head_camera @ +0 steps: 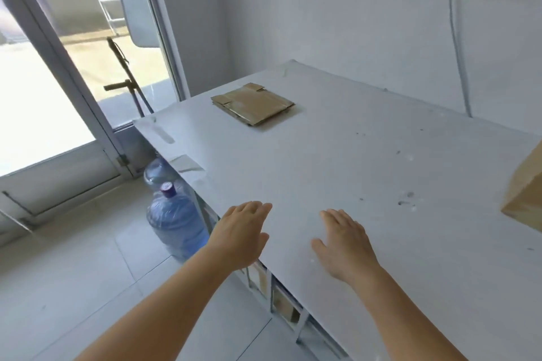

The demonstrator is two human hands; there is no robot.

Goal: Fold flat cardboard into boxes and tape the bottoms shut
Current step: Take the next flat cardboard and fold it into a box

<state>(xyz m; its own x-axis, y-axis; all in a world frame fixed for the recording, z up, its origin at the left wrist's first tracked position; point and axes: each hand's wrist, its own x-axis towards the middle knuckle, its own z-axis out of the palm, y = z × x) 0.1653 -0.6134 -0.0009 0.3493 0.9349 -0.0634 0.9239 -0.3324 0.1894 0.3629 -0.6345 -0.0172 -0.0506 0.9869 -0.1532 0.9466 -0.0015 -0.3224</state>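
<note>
Currently, flat cardboard stack (252, 103) lies on the desk (366, 155) far side, ahead and slightly left of us, long axis running far-left to near-right | left hand (240, 236) marginally nearer | both hands empty, spread, palms down; right hand (346, 246) over desk's near edge | folded box (526, 193) at right edge | no legible writing.

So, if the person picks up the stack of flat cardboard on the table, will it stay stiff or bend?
The flat cardboard stack probably stays fairly stiff, since several layers lie together. It looks light for its size. The loose sheets may slide apart, as nothing visibly binds them, so gripping with both hands seems safer.
</note>
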